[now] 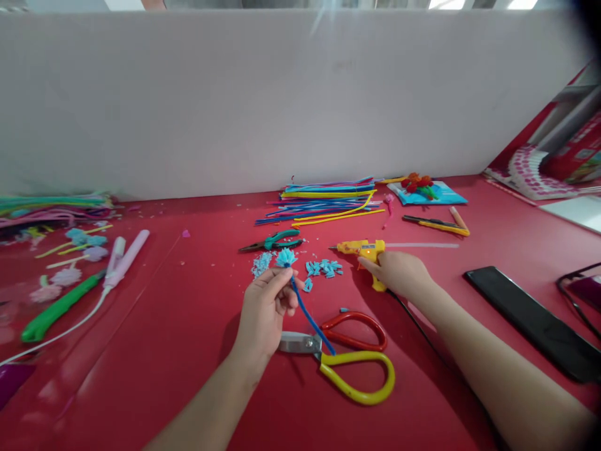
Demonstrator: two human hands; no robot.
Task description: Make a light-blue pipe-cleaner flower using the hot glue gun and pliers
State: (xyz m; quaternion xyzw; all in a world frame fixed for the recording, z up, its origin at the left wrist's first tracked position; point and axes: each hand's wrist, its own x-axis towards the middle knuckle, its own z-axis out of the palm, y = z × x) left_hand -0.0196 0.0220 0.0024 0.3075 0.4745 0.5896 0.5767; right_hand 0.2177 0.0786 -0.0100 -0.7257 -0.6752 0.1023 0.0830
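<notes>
Red table [164, 376], grey partition [282, 106] behind. Left hand [267, 304] pinches blue flower [286, 257], stem [307, 312] above scissors [357, 357]; right hand [399, 272] wraps glue gun [369, 249] beside blue cuttings [327, 269]. Gluing, seemingly; next move wants steady stem.

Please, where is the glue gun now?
In the head view, the glue gun is right of centre, with the right hand on it, right of the blue pieces.

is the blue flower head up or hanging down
Up: the blue flower head sits above the fingertips of the left hand, its stem slanting downward.
</notes>
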